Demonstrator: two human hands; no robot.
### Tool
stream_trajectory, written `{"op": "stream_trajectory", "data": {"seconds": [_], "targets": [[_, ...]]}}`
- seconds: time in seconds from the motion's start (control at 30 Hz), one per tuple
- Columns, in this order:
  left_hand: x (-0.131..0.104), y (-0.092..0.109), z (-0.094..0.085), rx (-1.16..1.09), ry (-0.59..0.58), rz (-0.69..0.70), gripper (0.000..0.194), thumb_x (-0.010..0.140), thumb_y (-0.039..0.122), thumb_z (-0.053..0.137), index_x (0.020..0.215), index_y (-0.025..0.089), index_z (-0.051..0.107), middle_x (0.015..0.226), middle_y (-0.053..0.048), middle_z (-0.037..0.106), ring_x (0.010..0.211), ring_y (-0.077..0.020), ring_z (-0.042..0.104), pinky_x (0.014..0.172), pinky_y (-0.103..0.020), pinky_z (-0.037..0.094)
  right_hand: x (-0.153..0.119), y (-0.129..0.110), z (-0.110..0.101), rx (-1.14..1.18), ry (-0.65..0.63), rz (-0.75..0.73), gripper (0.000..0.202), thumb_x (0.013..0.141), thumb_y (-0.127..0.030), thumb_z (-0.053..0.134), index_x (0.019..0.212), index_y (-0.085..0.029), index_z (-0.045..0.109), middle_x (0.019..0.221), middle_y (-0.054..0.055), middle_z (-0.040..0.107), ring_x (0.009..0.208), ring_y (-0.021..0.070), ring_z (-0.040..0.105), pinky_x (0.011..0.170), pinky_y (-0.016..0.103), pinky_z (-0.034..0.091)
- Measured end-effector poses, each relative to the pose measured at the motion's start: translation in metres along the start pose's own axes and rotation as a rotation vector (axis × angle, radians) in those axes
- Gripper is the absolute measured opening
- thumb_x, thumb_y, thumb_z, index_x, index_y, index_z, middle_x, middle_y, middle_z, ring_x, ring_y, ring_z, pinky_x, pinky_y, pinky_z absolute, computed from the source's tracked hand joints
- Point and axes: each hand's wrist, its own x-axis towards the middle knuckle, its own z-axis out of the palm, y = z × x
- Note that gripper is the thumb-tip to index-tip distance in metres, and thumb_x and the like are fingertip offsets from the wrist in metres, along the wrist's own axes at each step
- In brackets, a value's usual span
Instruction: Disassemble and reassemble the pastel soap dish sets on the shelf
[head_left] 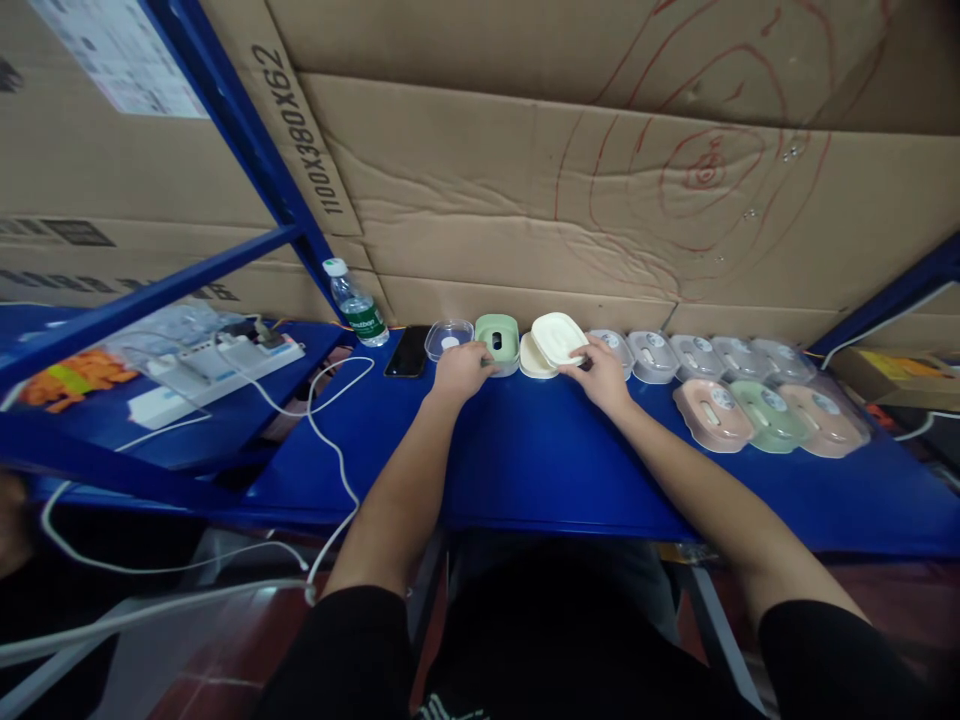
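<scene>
My right hand (601, 373) grips the near right edge of a cream square lid (559, 338), tilted above a cream round-cornered piece (534, 360) on the table. My left hand (461, 370) has its fingers at the near left edge of a green square container (497, 340) with a dark oval slot; whether it grips the container is hard to tell. Left of that lies a clear lid (448, 338). To the right stand several clear-covered pale containers (652, 355) in a row, and in front of them pink (712, 415) and green (769, 415) covered containers.
On the blue table (555, 460), a black phone (408, 352) and a water bottle (358, 308) are at the left. A white cable (330, 450) runs to a power strip (214, 375). Cardboard (465, 200) stands behind; an open box (900, 375) is far right.
</scene>
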Motion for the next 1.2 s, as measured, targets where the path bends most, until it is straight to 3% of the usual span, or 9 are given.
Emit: {"op": "stream_trajectory", "data": {"seconds": [0.2, 0.37, 0.47, 0.6, 0.73, 1.07, 1.2], "targets": [[-0.001, 0.005, -0.001, 0.002, -0.012, 0.018, 0.009, 0.088, 0.033, 0.078, 0.093, 0.025, 0.080, 0.123, -0.007, 0.077, 0.112, -0.0290, 0.071, 0.099, -0.042, 0.054, 0.005, -0.011, 0.031, -0.119, -0.008, 0.083, 0.029, 0.082, -0.050, 0.082, 0.092, -0.025, 0.071, 0.131, 0.011, 0.065, 0.125, 0.0330, 0.061, 0.107, 0.052, 0.050], [-0.003, 0.010, -0.001, 0.002, -0.014, 0.041, 0.012, 0.088, 0.030, 0.078, 0.099, 0.024, 0.079, 0.129, -0.007, 0.075, 0.120, -0.0283, 0.068, 0.104, -0.043, 0.051, 0.001, -0.015, 0.041, -0.191, -0.055, 0.153, 0.039, 0.081, -0.056, 0.081, 0.099, -0.024, 0.069, 0.127, 0.013, 0.061, 0.121, 0.0345, 0.062, 0.102, 0.052, 0.053], [-0.005, 0.013, -0.001, 0.010, -0.017, 0.035, 0.021, 0.087, 0.029, 0.080, 0.107, 0.023, 0.078, 0.135, -0.008, 0.072, 0.125, -0.0286, 0.066, 0.106, -0.044, 0.048, 0.003, -0.015, 0.046, -0.169, -0.048, 0.182, 0.041, 0.082, -0.057, 0.078, 0.104, -0.023, 0.069, 0.133, 0.015, 0.059, 0.127, 0.0355, 0.061, 0.109, 0.054, 0.050], [-0.006, 0.014, -0.001, 0.038, -0.022, 0.028, 0.026, 0.088, 0.028, 0.078, 0.114, 0.024, 0.076, 0.138, -0.009, 0.070, 0.128, -0.0293, 0.063, 0.108, -0.046, 0.046, 0.000, -0.012, 0.050, -0.146, -0.073, 0.126, 0.046, 0.081, -0.050, 0.079, 0.114, -0.020, 0.070, 0.145, 0.017, 0.054, 0.137, 0.0358, 0.055, 0.117, 0.054, 0.044], [-0.004, 0.010, 0.001, 0.063, -0.013, -0.023, 0.026, 0.089, 0.027, 0.076, 0.115, 0.025, 0.076, 0.144, -0.010, 0.065, 0.128, -0.0328, 0.062, 0.106, -0.051, 0.047, -0.004, -0.008, 0.049, -0.118, -0.088, 0.058, 0.038, 0.085, -0.037, 0.076, 0.119, -0.022, 0.070, 0.154, 0.015, 0.050, 0.143, 0.0330, 0.052, 0.120, 0.052, 0.042], [-0.007, 0.009, -0.003, 0.123, 0.027, -0.110, 0.032, 0.087, 0.023, 0.070, 0.119, 0.026, 0.075, 0.147, -0.012, 0.061, 0.132, -0.0395, 0.056, 0.107, -0.059, 0.043, -0.003, -0.005, 0.050, -0.144, -0.131, 0.022, 0.039, 0.086, -0.042, 0.078, 0.118, -0.021, 0.072, 0.142, 0.015, 0.060, 0.135, 0.0335, 0.058, 0.114, 0.051, 0.047], [-0.008, 0.008, -0.003, 0.158, 0.049, -0.118, 0.031, 0.087, 0.026, 0.070, 0.118, 0.029, 0.076, 0.147, -0.011, 0.061, 0.130, -0.0398, 0.057, 0.105, -0.059, 0.043, -0.004, -0.007, 0.050, -0.191, -0.160, -0.023, 0.040, 0.085, -0.037, 0.077, 0.121, -0.021, 0.072, 0.141, 0.015, 0.062, 0.132, 0.0352, 0.059, 0.112, 0.053, 0.049]]}}
